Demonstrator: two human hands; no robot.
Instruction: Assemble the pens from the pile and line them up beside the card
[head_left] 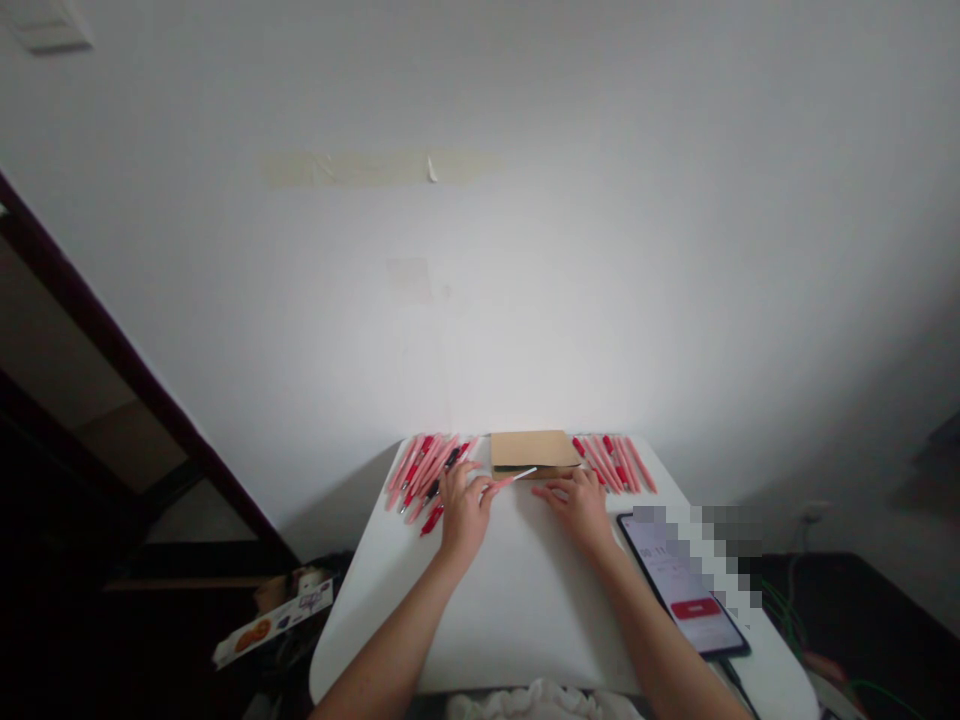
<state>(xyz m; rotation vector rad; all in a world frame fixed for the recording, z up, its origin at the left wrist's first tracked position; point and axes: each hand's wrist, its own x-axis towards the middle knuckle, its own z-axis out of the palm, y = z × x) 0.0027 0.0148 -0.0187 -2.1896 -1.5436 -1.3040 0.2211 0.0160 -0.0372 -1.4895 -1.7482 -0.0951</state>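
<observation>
A slim pen (pixel 523 474), pink at one end and white at the other, is pinched between the thumb and fingers of my left hand (pixel 465 508). It points to the right, over the table in front of a brown cardboard-coloured pad or box (pixel 534 449). My right hand (pixel 581 508) is beside that brown thing's right front corner, fingers apart and stretched to the left, with nothing visible in them. Pink, red and dark pens (pixel 420 475) lie in a loose pile left of my left hand. Several more pink and red pens (pixel 626 465) lie side by side beyond my right hand.
A tablet or large phone (pixel 686 590) with a lit screen lies at the right of the white table (pixel 532 610), a cable (pixel 739 688) at its lower end. The wall (pixel 517 350) stands directly behind the table. Clutter (pixel 277 620) is at the lower left.
</observation>
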